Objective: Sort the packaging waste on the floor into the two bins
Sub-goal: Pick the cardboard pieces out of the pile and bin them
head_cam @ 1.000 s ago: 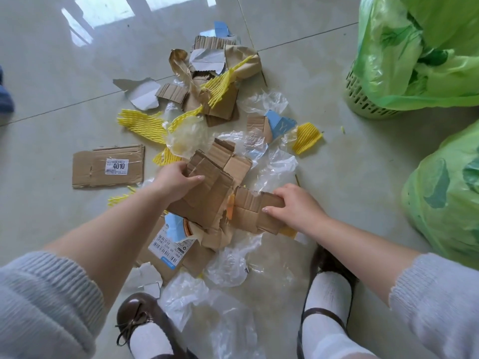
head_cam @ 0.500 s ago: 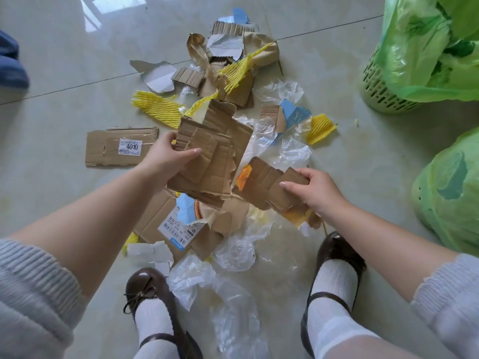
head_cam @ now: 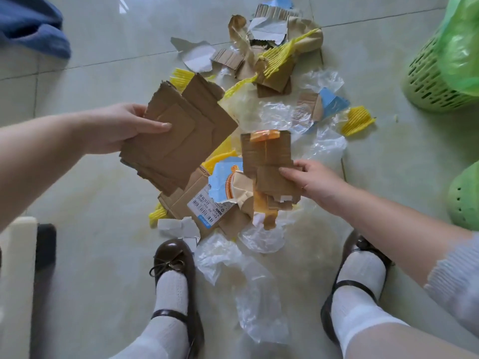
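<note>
My left hand (head_cam: 124,129) grips a stack of brown cardboard pieces (head_cam: 186,133), held above the floor. My right hand (head_cam: 313,181) pinches a smaller bundle of torn cardboard (head_cam: 267,156) with an orange strip at its top. Below them lies a flattened box with a barcode label (head_cam: 207,206), a blue-and-orange paper scrap (head_cam: 223,181), clear plastic film (head_cam: 243,275) and yellow foam netting (head_cam: 359,120). More cardboard and paper lie in a heap (head_cam: 269,58) farther away. A green bin with a green liner (head_cam: 435,81) stands at the upper right; a second green bin (head_cam: 466,200) is at the right edge.
My two brown shoes (head_cam: 173,257) (head_cam: 363,252) stand at the near edge of the pile. A blue cloth (head_cam: 33,24) lies at the upper left. A pale and a dark object (head_cam: 28,268) sit at the lower left. The floor is pale glossy tile.
Both hands have lifted their cardboard higher off the pile and drawn apart. The view has shifted, so the labelled 4010 cardboard on the left is out of sight.
</note>
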A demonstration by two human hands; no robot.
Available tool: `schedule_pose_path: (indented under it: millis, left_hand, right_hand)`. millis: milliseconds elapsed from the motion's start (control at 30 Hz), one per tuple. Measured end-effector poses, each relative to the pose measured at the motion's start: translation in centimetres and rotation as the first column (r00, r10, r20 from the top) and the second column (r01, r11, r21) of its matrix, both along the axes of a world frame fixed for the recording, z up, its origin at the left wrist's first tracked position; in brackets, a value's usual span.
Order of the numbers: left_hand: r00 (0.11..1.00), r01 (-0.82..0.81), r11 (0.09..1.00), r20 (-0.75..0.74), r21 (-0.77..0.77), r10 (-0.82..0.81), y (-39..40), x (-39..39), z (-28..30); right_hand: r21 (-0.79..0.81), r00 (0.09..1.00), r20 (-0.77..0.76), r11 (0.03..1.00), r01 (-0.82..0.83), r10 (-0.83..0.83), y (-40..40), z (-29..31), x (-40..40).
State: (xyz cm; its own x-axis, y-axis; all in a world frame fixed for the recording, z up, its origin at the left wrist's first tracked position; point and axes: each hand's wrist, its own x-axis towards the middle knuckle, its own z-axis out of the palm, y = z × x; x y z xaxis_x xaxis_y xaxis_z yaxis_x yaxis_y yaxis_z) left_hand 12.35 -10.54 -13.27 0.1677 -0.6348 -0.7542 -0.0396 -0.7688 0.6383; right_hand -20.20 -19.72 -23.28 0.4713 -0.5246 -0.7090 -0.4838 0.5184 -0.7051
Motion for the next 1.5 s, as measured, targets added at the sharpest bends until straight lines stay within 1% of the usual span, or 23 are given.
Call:
schedule_pose_path:
  millis: [67, 233, 267, 367, 567, 733, 867, 933, 1000, 1067, 1167, 1233, 1300, 1400, 1500]
  left_hand:
    - [1.0, -0.004, 1.0, 0.01, 0.023, 0.004, 0.6, 0.4, -0.5]
    - [0.993, -0.088, 0.994, -0.068, 0.069, 0.093, 4.1, -0.7, -5.0]
    - [0.99, -0.118, 0.99, -0.065, 0.076, 0.123, 4.6, -1.4, -5.9]
    - [0.979, -0.205, 0.975, 0.016, 0.086, 0.205, 5.5, -2.8, -8.3]
    - [0.984, -0.158, 0.984, 0.097, 0.085, 0.15, 5.2, -2.4, -9.5]
    - [0.989, -0.126, 0.985, 0.089, 0.118, 0.116, 5.9, -2.1, -10.0]
    - [0.99, -0.053, 0.989, 0.138, 0.14, 0.034, 6.5, -2.1, -10.1]
    - [0.991, -0.043, 0.989, 0.134, 0.145, 0.023, 6.6, -1.9, -9.9]
    - [0.995, -0.057, 0.99, 0.089, 0.129, 0.045, 6.7, -1.9, -9.3]
    - [0.996, -0.081, 0.992, 0.053, 0.095, 0.076, 6.8, -1.7, -8.5]
    - [0.985, -0.17, 0.985, 0.003, 0.0, 0.17, 6.8, -1.3, -6.7]
    - [0.969, -0.246, 0.967, -0.009, -0.062, 0.246, 6.7, -0.9, -5.3]
    - [0.956, -0.29, 0.951, 0.016, -0.107, 0.293, 6.5, -0.7, -3.9]
    - [0.939, -0.332, 0.929, 0.039, -0.163, 0.342, 6.1, -0.7, -1.4]
    - [0.937, -0.336, 0.917, 0.025, -0.215, 0.35, 5.3, -1.2, 1.9]
  right_hand:
    - [-0.096, 0.988, -0.085, 0.986, -0.135, 0.127, 0.2, -0.2, 1.0]
    - [-0.189, 0.918, -0.249, 0.915, -0.357, 0.307, 0.7, -0.8, 2.6]
    - [-0.191, 0.908, -0.266, 0.906, -0.378, 0.323, 0.8, -0.9, 2.8]
    - [-0.21, 0.88, -0.33, 0.882, -0.422, 0.343, 1.0, -1.4, 2.9]
    - [-0.208, 0.866, -0.378, 0.882, -0.423, 0.326, 0.8, -2.4, 2.8]
    - [-0.191, 0.909, -0.322, 0.922, -0.337, 0.265, 1.0, -2.6, 2.6]
    - [-0.16, 0.921, -0.306, 0.941, -0.298, 0.239, 1.2, -2.9, 2.1]
    - [-0.147, 0.934, -0.292, 0.955, -0.257, 0.207, 1.1, -3.0, 1.8]
    - [-0.108, 0.956, -0.238, 0.974, -0.199, 0.169, 0.9, -2.9, 1.5]
    - [-0.034, 0.982, -0.157, 0.993, -0.115, 0.108, 0.8, -2.7, 1.2]
    - [0.048, 0.998, -0.046, 0.997, 0.055, -0.052, 0.6, -1.7, 1.1]
    - [0.093, 0.987, 0.01, 0.983, 0.16, -0.162, 0.4, -0.7, 1.2]
    - [0.125, 0.97, 0.051, 0.965, 0.231, -0.239, 0.1, 0.4, 1.1]
    - [0.15, 0.943, 0.119, 0.944, 0.293, -0.311, -0.4, 2.2, 0.9]
    - [0.14, 0.91, 0.176, 0.925, 0.354, -0.375, -0.9, 4.5, 0.3]
